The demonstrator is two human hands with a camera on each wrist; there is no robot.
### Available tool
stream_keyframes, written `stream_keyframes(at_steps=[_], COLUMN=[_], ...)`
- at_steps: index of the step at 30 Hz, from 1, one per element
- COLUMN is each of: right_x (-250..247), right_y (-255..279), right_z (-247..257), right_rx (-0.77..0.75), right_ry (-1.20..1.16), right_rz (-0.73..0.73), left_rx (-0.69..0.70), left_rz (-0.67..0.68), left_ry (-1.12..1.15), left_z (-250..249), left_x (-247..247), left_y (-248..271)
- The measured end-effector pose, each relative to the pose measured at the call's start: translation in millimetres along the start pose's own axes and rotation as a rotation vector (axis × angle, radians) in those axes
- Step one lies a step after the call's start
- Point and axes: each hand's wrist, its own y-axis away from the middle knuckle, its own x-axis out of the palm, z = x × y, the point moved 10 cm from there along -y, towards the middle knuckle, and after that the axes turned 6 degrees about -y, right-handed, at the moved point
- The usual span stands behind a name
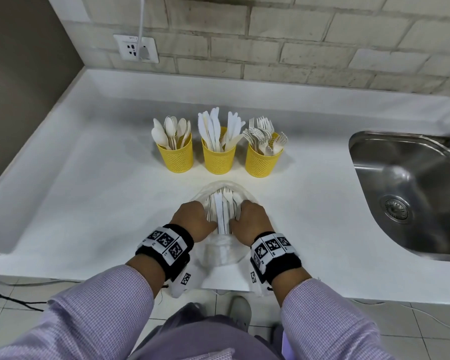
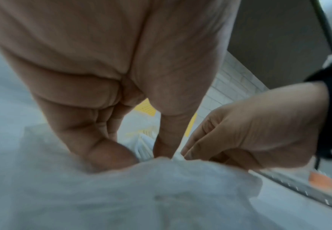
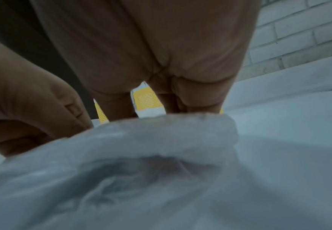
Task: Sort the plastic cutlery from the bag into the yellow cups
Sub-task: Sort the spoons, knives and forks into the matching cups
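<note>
**Checker:** Entry one, the fingers. What do you log?

**Operator:** Left hand (image 1: 192, 219): I see the fingers (image 2: 110, 157) curled down at the mouth of the clear plastic bag (image 1: 222, 252), thumb and forefinger closed on the film beside the bundle. Right hand (image 1: 250, 220): knuckles bent, fingertips (image 2: 188, 153) pinching the opposite edge of the same opening. Both hold bag film, as best I can judge; neither has a piece of cutlery on its own. The wrist views are blurred, so the exact pinch point is uncertain.

**Checker:** Entry two, the stock between them?

**Operator:** Remaining cutlery (image 1: 222, 211): a mixed white bundle lying in the bag between my two hands, on the white counter (image 1: 89, 203) near its front edge. Knife blades and fork tines show at the far end. Count not legible.

**Checker:** Entry three, the receivers?

**Operator:** Three yellow cups in a row beyond the bag, apart from it. Left cup (image 1: 176, 155): spoons. Middle cup (image 1: 218, 158): knives. Right cup (image 1: 264, 161): forks, with what looks like one spoon bowl at the front. All three well stocked.

**Checker:** Progress?

**Operator:** I judge most is sorted and a smaller lot is left in the bag. The steel sink (image 1: 411, 193) at right plays no part.
</note>
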Motion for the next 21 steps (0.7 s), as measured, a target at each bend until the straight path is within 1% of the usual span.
stream_keyframes(at_steps=[5,13,18,21], right_x=[-2.2,-4.5,-2.2,1.8], right_y=[-1.6,-0.8,-2.7,-2.4], right_z=[-2.8,-10.0,-6.2,-1.6], right_rx=[0.014,0.053,0.037,0.029], right_ry=[-0.104,-0.238,-0.193,-0.215], right_rz=[-0.009,-0.021,-0.042,-0.037], left_rx=[-0.051,-0.079,-0.141,-0.155], left_rz=[0.062,0.067,0.076,0.084], left_ry=[0.184,0.262,0.381,0.437], left_z=[4.4,3.0,2.9,-1.9], left_x=[12.2,13.6,11.7,8.1], left_y=[-5.5,-6.6,-7.2,-5.7])
